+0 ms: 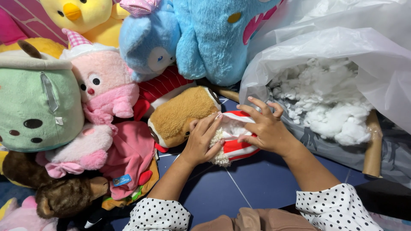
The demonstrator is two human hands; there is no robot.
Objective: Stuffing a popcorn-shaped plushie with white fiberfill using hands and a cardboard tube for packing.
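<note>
A brown plush toy (182,113) with a red-and-white striped body (237,145) lies on the blue tiled floor in front of me. My left hand (202,141) grips it at the neck, fingers pressed into white stuffing (231,127) at an opening in the striped part. On the right, my right hand (263,126) holds the striped fabric at the edge of that opening. Both sleeves are white with black dots.
A large clear plastic bag (342,38) of white fibre filling (325,102) lies open at the right. Several plush toys are piled at the left and back: green (36,105), pink (105,85), blue (214,38), yellow (83,15), dark brown (64,196). Blue floor tiles (239,184) show below.
</note>
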